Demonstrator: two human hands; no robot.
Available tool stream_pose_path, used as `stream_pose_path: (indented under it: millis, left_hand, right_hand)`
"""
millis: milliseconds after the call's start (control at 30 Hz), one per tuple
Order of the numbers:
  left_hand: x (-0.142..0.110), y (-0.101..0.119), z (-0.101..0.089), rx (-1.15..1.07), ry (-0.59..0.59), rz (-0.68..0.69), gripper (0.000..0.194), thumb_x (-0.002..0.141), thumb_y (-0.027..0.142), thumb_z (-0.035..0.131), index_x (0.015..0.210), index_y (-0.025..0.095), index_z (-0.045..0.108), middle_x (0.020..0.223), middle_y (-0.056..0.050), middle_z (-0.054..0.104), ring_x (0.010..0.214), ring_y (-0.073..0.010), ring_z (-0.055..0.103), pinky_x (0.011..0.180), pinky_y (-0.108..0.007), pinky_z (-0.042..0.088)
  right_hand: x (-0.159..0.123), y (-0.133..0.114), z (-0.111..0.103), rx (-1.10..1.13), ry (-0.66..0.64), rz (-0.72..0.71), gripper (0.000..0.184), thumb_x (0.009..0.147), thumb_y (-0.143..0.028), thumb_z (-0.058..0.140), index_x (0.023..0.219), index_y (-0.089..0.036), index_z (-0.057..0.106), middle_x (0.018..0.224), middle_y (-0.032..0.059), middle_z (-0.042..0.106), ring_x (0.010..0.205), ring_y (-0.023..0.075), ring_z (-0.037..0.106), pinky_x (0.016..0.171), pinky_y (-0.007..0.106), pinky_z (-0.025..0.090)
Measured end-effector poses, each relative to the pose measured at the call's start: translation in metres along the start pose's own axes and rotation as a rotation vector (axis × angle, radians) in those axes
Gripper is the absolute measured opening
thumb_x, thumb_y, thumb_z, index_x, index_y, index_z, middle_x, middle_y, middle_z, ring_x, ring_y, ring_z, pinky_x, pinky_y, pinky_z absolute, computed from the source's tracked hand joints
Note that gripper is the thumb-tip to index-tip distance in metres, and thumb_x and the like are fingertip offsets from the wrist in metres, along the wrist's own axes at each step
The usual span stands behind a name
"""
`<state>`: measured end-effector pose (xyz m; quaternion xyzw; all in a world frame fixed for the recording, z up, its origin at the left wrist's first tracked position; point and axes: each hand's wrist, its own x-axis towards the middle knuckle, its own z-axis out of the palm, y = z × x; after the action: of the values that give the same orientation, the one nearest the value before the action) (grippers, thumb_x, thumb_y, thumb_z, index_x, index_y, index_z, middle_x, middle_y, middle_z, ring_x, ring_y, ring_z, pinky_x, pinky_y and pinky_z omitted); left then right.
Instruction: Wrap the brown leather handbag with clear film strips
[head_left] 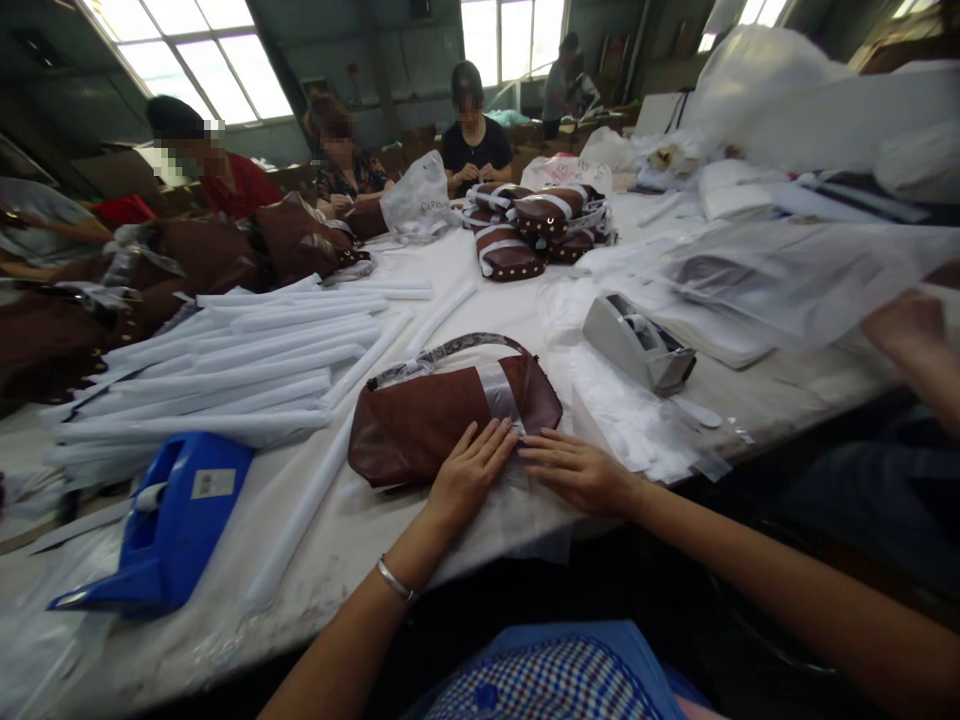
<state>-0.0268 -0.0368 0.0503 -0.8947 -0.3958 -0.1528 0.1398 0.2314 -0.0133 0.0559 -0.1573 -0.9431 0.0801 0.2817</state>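
A brown handbag (pixel 420 425) lies on the table in front of me, its patterned handle (pixel 480 343) arching toward the far side. A pale, shiny wrapping strip (pixel 496 390) runs across the bag toward its near edge. My left hand (pixel 471 468) rests on the bag's near side, fingers stretched out by the strip's lower end. From the right, my right hand (pixel 581 472) reaches the same spot, its fingers straight and the tips near those of the left. Whatever lies under the fingertips is mostly hidden.
Left of the bag are a blue tape dispenser (pixel 184 525) and many white rolled tubes (pixel 262 365). A grey tape dispenser (pixel 637 340) stands to the right. Wrapped brown bags (pixel 510 250) are piled farther back. Co-workers sit across the table; another person's hand (pixel 911 325) holds plastic sheeting (pixel 810 270) at right.
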Motion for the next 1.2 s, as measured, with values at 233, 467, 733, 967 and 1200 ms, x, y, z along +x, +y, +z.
stream_pose_path:
  millis: [233, 467, 733, 967, 1200]
  left_hand:
    - [-0.001, 0.003, 0.0, -0.034, -0.002, -0.02, 0.059, 0.096, 0.004, 0.034, 0.153, 0.02, 0.03, 0.158, -0.004, 0.037, 0.146, -0.018, 0.034, 0.122, -0.042, 0.03]
    - [-0.002, 0.003, 0.0, -0.076, -0.017, -0.034, 0.06, 0.096, 0.004, 0.035, 0.154, 0.02, 0.029, 0.159, -0.004, 0.036, 0.148, -0.0184, 0.031, 0.122, -0.043, 0.03]
    - [-0.001, 0.003, -0.003, -0.076, -0.028, -0.014, 0.06, 0.096, 0.009, 0.039, 0.154, 0.018, 0.027, 0.158, -0.007, 0.036, 0.148, -0.02, 0.031, 0.122, -0.045, 0.032]
    - [0.0, 0.003, -0.003, -0.073, -0.011, -0.019, 0.057, 0.097, 0.008, 0.038, 0.153, 0.018, 0.03, 0.158, -0.006, 0.037, 0.147, -0.0196, 0.033, 0.122, -0.044, 0.031]
    - [-0.001, 0.003, -0.005, -0.079, -0.004, -0.022, 0.059, 0.096, 0.006, 0.036, 0.154, 0.018, 0.028, 0.158, -0.006, 0.037, 0.147, -0.0189, 0.033, 0.122, -0.044, 0.032]
  right_hand:
    - [-0.055, 0.018, -0.037, -0.005, -0.162, 0.247, 0.038, 0.095, -0.028, 0.059, 0.133, -0.027, 0.061, 0.134, 0.0036, 0.065, 0.131, 0.0239, 0.055, 0.117, 0.047, 0.039]
    - [-0.039, -0.004, -0.048, -0.263, 0.09, 0.315, 0.033, 0.096, -0.021, 0.057, 0.128, -0.026, 0.065, 0.136, 0.0043, 0.063, 0.135, 0.0236, 0.05, 0.118, 0.045, 0.036]
    - [-0.014, -0.05, 0.023, 0.023, -0.306, 0.043, 0.071, 0.093, -0.041, 0.063, 0.151, -0.012, 0.037, 0.152, 0.0157, 0.045, 0.144, 0.0275, 0.037, 0.12, 0.048, 0.032]
    - [-0.015, -0.037, 0.03, 0.062, -0.096, -0.033, 0.04, 0.095, -0.013, 0.046, 0.133, -0.017, 0.059, 0.131, 0.0095, 0.066, 0.132, 0.021, 0.054, 0.115, 0.045, 0.042]
    - [-0.015, -0.04, 0.029, 0.057, 0.075, -0.047, 0.031, 0.096, -0.009, 0.049, 0.121, -0.017, 0.066, 0.115, 0.0068, 0.074, 0.117, 0.0175, 0.065, 0.109, 0.038, 0.049]
